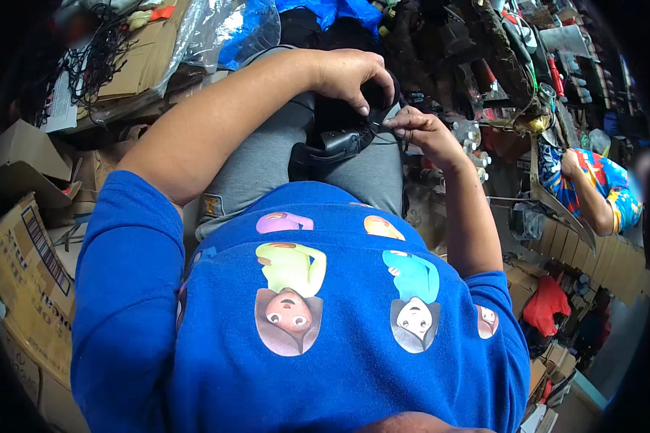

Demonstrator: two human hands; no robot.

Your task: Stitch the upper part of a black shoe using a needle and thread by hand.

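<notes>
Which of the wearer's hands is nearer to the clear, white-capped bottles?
The right. The right hand is just left of the bottles in the picture; the left hand is farther left and higher in view.

Space opens between forearms (pixel 231 119); bottles (pixel 471 134) stand beyond the right hand (pixel 422 131).

Crowded and cluttered on my feed.
To the left I see cardboard boxes (pixel 40 292), tangled black cords (pixel 96 61) and clear plastic sheeting (pixel 220 32); to the right, small bottles (pixel 480 159), a red bundle (pixel 545 306) and a tan slatted surface (pixel 592 256), which I can't make out as floor or furniture.
</notes>
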